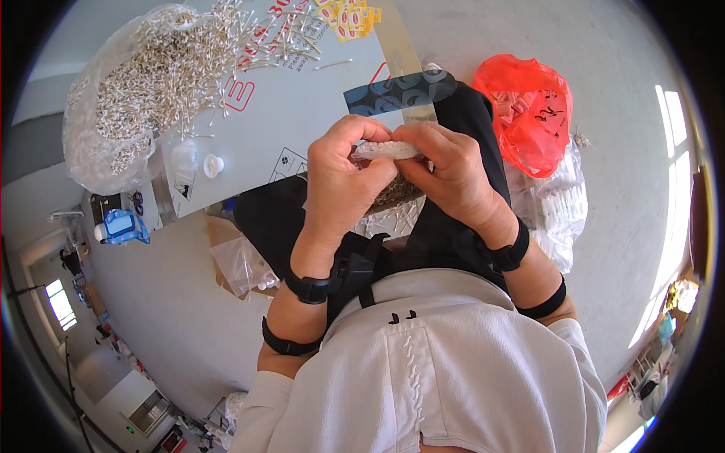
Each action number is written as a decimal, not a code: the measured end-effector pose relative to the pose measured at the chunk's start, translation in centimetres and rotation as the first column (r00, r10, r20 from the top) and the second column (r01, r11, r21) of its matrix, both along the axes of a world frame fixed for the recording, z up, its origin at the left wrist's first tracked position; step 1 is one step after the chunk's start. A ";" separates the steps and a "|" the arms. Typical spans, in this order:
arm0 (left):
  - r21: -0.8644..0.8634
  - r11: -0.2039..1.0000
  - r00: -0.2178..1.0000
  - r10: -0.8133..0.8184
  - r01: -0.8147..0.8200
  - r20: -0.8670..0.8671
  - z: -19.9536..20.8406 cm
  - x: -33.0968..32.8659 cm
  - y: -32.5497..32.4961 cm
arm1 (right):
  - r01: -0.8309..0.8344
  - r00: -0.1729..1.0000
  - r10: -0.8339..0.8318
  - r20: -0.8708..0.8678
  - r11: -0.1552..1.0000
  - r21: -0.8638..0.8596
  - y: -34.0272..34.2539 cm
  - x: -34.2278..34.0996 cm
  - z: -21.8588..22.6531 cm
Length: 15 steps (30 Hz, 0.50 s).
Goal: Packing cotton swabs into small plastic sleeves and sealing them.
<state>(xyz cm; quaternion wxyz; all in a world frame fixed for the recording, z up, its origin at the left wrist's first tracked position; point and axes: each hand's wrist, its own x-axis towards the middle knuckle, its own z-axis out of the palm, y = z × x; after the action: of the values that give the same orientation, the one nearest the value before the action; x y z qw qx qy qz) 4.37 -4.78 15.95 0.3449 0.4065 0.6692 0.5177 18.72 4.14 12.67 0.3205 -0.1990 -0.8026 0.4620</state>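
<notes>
Above my lap I hold a small white bundle [385, 150] in a clear wrap; its bumpy top looks like packed cotton swab tips. My left hand [340, 174] pinches its left end between thumb and fingers. On the right end my right hand [453, 162] is closed the same way, and the fingertips of both hands nearly meet at the middle. Below the hands, between my legs, lie loose cotton swabs [396, 220], partly hidden by the hands. A large heap of cotton swabs [155, 83] spills from a clear plastic bag [84, 155] onto the table [279, 106].
Yellow labels [347, 18] lie at the table's far edge, and a dark patterned strip [400, 93] crosses its right corner. A small white round container [214, 166] stands near the heap. To my right are a red plastic bag [559, 143] and a clear bag of white packs [563, 208].
</notes>
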 end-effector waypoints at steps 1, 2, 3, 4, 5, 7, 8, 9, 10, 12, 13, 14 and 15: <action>-0.001 1.000 1.000 0.001 -0.001 0.000 0.0 0.4 0.0 | 0.008 1.000 -0.007 -0.029 1.000 0.026 -0.1 -0.1 -0.2; 0.010 1.000 0.994 0.023 -0.022 -0.107 0.0 0.9 0.0 | 0.016 0.998 -0.013 -0.057 0.999 0.052 -0.1 -0.2 -0.4; 0.023 0.999 0.977 0.043 -0.039 -0.211 -0.1 1.1 0.1 | 0.017 0.998 -0.014 -0.057 0.998 0.053 -0.1 -0.1 -0.5; 0.024 0.999 0.977 0.042 -0.038 -0.210 -0.5 0.9 0.1 | 0.034 0.999 -0.034 -0.031 0.999 0.019 -0.2 0.0 -0.6; 0.085 0.996 0.988 0.010 0.003 -0.151 -1.2 0.4 0.0 | 0.052 0.999 -0.052 -0.003 0.999 -0.015 -0.2 0.0 -0.6; 0.146 0.988 0.995 -0.026 0.040 -0.094 -1.4 -0.2 -0.2 | 0.042 0.999 -0.043 -0.010 0.997 -0.066 0.1 0.2 -0.3; 0.149 0.987 0.997 -0.053 0.059 -0.048 -1.2 -0.4 -0.3 | 0.032 0.999 -0.034 -0.017 0.993 -0.116 0.3 0.2 -0.2; 0.154 0.985 0.997 -0.079 0.079 -0.002 -0.9 -0.5 -0.3 | 0.032 0.999 -0.034 -0.018 0.993 -0.116 0.4 0.2 -0.2; 0.154 0.985 0.997 -0.080 0.079 -0.003 -0.8 -0.5 -0.3 | 0.025 0.999 -0.030 -0.043 0.994 -0.109 0.5 0.2 -0.2; 0.150 0.984 0.995 -0.095 0.097 -0.017 -0.6 -0.5 -0.3 | 0.017 0.997 -0.024 -0.069 0.995 -0.101 0.6 0.2 0.0; 0.150 0.984 0.995 -0.094 0.096 -0.017 -0.6 -0.5 -0.3 | 0.011 0.997 -0.019 -0.073 0.994 -0.110 0.6 0.2 0.3; 0.159 0.983 0.995 -0.084 0.091 -0.054 -0.6 -0.5 -0.4 | 0.005 0.997 -0.014 -0.076 0.993 -0.118 0.6 0.2 0.5; 0.169 0.982 0.993 -0.074 0.089 -0.090 -0.7 -0.6 -0.3 | 0.007 0.997 -0.016 -0.076 0.993 -0.118 0.6 0.2 0.4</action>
<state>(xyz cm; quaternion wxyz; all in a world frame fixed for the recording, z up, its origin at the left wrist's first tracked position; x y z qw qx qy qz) 3.81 -5.13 15.28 0.3012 0.4830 0.6185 0.5417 18.92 4.78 13.04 0.3414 -0.2042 -0.7601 0.5138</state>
